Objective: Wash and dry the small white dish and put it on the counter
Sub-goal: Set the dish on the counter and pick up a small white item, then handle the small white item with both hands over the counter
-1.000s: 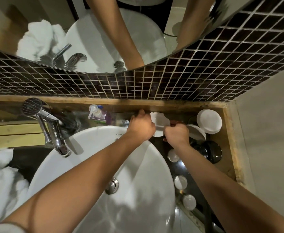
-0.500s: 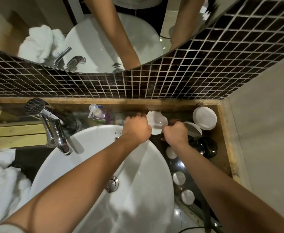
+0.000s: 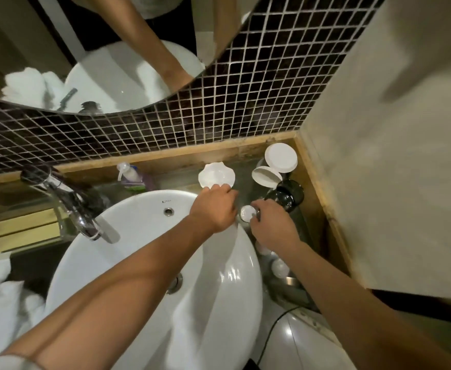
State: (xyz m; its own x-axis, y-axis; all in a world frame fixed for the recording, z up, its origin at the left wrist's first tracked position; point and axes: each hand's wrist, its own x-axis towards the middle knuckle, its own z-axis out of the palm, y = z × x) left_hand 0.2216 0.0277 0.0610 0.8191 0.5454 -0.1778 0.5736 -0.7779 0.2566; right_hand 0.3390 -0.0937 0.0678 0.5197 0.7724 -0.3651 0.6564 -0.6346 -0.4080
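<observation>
the small white dish (image 3: 216, 175) sits on the surface behind the basin; left hand (image 3: 213, 209) fingers curl at its near rim. right hand (image 3: 271, 226) pinches a small cap (image 3: 248, 212). grip the rim firmly before lifting.

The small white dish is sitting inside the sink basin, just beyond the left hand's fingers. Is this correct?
Not quite. The head view shows the small white dish on the counter behind the sink basin, not inside it. It does lie just beyond the left hand.
</observation>
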